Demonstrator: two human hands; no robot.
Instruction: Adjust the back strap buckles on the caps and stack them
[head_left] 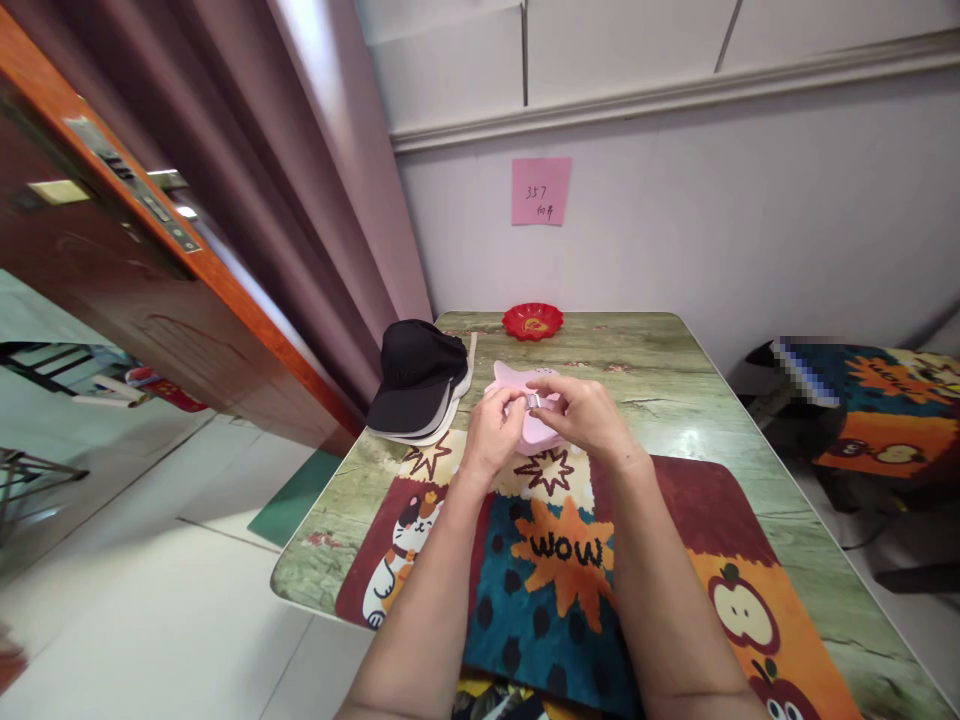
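Observation:
A pink cap [541,432] lies on the table beyond the mat, with a pointed corner at its upper left and small dark marks near its far edge. My left hand [495,425] pinches one side of its narrow strap. From the right, my right hand [581,412] pinches the strap's other side, thumb and fingertips close together. Between the two sets of fingertips shows a small silvery buckle [533,401]. My fingers and hands cover much of the cap's sides.
Left of my hands sits a stack of caps [416,375], black on top and lighter ones below. A red scalloped dish [532,321] stands near the wall. A colourful mat [555,590] covers the table's [322,540] front. A wooden door [187,290] is at the left.

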